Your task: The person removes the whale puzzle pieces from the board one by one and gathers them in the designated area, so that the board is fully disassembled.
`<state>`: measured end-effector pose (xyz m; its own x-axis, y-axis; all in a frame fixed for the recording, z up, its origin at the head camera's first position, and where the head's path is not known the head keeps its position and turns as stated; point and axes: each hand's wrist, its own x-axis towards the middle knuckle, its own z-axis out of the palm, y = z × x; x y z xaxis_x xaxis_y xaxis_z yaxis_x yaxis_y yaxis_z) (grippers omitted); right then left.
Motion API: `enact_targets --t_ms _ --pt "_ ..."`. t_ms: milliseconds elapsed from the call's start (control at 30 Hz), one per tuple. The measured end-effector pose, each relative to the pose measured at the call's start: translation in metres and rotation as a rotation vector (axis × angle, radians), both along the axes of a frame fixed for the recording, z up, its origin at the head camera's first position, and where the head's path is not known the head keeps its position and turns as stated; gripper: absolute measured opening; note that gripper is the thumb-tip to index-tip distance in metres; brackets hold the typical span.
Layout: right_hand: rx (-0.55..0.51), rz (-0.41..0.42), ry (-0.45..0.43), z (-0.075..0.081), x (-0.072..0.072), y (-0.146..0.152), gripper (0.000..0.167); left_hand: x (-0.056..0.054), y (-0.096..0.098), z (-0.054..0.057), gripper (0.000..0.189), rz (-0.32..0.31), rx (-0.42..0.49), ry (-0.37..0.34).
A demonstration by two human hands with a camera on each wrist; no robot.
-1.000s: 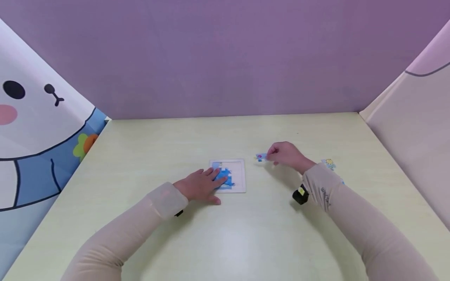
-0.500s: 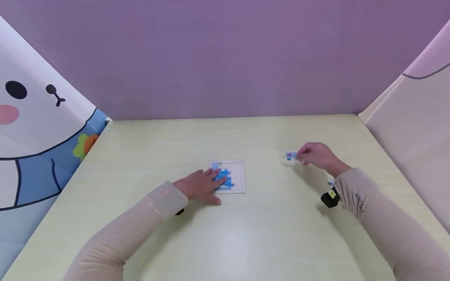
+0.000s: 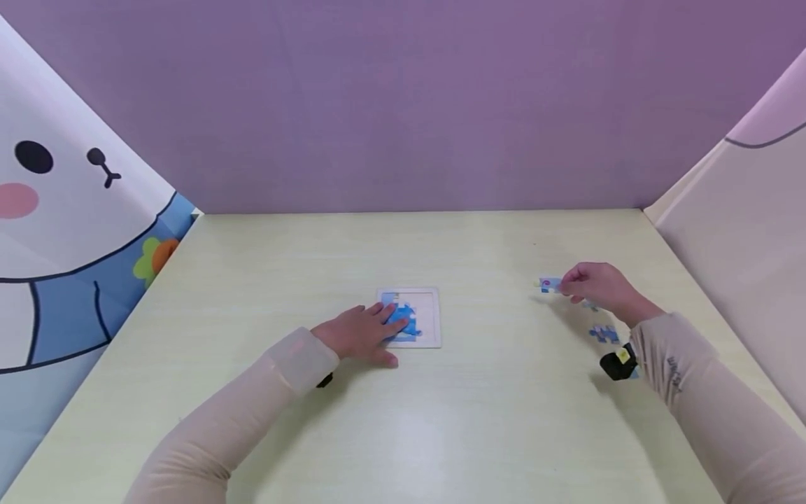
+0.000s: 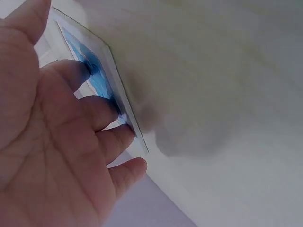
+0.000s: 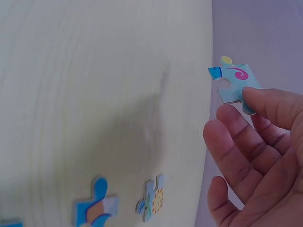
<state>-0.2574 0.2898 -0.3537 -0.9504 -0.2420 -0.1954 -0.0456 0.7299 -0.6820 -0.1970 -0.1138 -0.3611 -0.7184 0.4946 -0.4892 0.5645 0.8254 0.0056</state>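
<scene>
In the head view my left hand (image 3: 362, 334) lies with spread, straight fingers over a small white puzzle frame (image 3: 429, 343). Blue joined pieces (image 3: 406, 323) fill its left part, some of them hidden under the fingers. In the left wrist view the fingertips touch the blue picture and the frame's rim. My right hand (image 3: 601, 287) pinches a light-blue jigsaw piece (image 5: 234, 82) between thumb and finger, held above the table. That piece carries a pink swirl, a yellow knob and a dark-blue corner.
Loose jigsaw pieces lie on the table under the right forearm: a blue one with an orange patch (image 5: 97, 208) and one with a yellow sun (image 5: 154, 198). Part of another blue piece (image 5: 10, 222) shows at the view's edge. A purple wall (image 3: 403, 105) stands behind the table.
My right hand has moved to the right, away from the frame, with the swirl piece still pinched. Loose pieces beneath that arm have come into sight. The left hand stays on the frame.
</scene>
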Motion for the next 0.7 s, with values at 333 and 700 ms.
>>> enact_targets --t_ms 333,700 --pt "-0.081 0.006 -0.033 0.002 -0.006 0.019 0.030 -0.004 0.002 -0.003 0.069 0.028 0.019 -0.009" --pt "-0.196 -0.065 -0.128 0.000 -0.008 0.030 0.028 -0.005 0.005 0.004 0.062 0.171 0.098 -0.084"
